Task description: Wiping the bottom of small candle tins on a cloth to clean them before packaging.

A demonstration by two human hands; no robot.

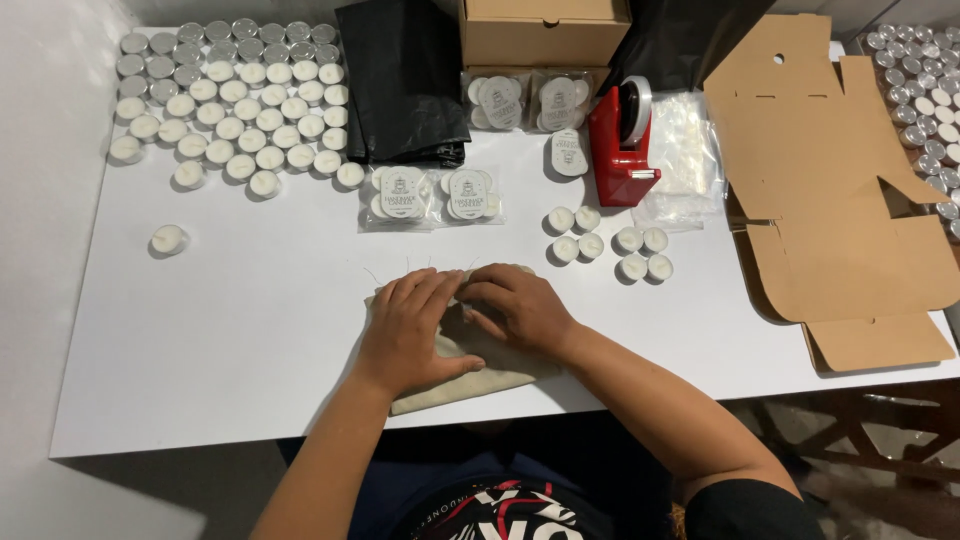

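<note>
a person's left hand and right hand press down side by side on a small beige cloth pouch lying at the near edge of the white tabletop, about midway along it. the fingers of both hands are spread flat on the fabric, clenched on nothing; thin drawstrings show at the pouch's far end, and what is inside it cannot be seen. just beyond the pouch lie two clear packets of tealights, with more packets in front of a closed cardboard box at the far edge. two clusters of four loose tealights sit near a red tape dispenser. rows of tealights fill the far left corner, one stray candle apart from them. a flattened carton overhangs the right edge beside a pile of clear bags. black plastic sheeting lies toward the far edge.
</note>
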